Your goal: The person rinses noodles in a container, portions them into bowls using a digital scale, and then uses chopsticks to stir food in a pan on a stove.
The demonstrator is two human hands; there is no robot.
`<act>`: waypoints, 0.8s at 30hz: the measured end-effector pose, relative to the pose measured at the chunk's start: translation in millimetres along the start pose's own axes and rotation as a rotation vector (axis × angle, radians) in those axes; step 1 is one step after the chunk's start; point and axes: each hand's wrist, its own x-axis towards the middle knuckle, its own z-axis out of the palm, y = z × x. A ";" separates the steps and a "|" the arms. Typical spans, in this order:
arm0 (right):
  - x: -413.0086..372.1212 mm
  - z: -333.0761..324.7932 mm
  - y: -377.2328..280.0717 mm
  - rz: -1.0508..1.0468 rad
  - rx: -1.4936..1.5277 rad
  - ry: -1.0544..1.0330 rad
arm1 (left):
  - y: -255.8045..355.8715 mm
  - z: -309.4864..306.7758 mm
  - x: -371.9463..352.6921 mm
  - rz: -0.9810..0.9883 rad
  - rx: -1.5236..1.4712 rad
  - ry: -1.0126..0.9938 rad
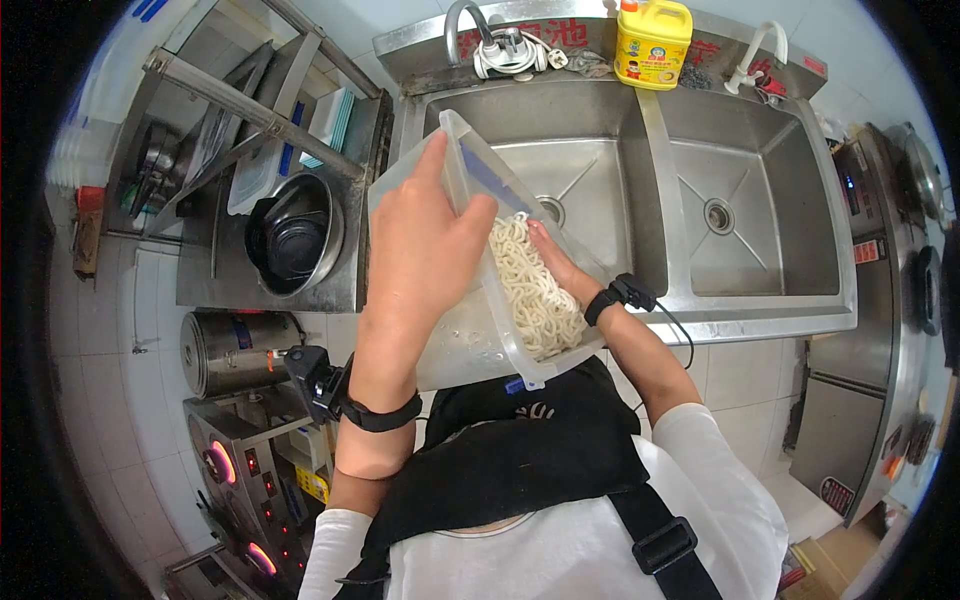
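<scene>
A translucent plastic container is tilted on its side in front of my body, its opening facing the sink. My left hand is closed on its upper wall, index finger stretched along the rim and thumb bent over the edge. Inside lies a mass of thick white noodles. My right hand reaches into the opening and lies against the noodles with straight fingers; part of the palm is hidden. Water drops show on the container's wall.
A steel double sink with two taps is ahead. A yellow jug stands on its back ledge beside a coiled white cable. At left, a steel pot holds black bowls. Glowing burners are lower left.
</scene>
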 end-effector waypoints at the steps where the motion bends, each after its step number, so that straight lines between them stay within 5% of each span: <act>1: 1.1 -3.2 1.9 0.005 -0.031 -0.034 | 0.5 0.4 0.1 -0.001 0.005 0.001; 24: 13.9 -19.0 23.2 -0.051 -0.133 0.008 | 11.1 4.6 1.5 0.008 0.035 0.003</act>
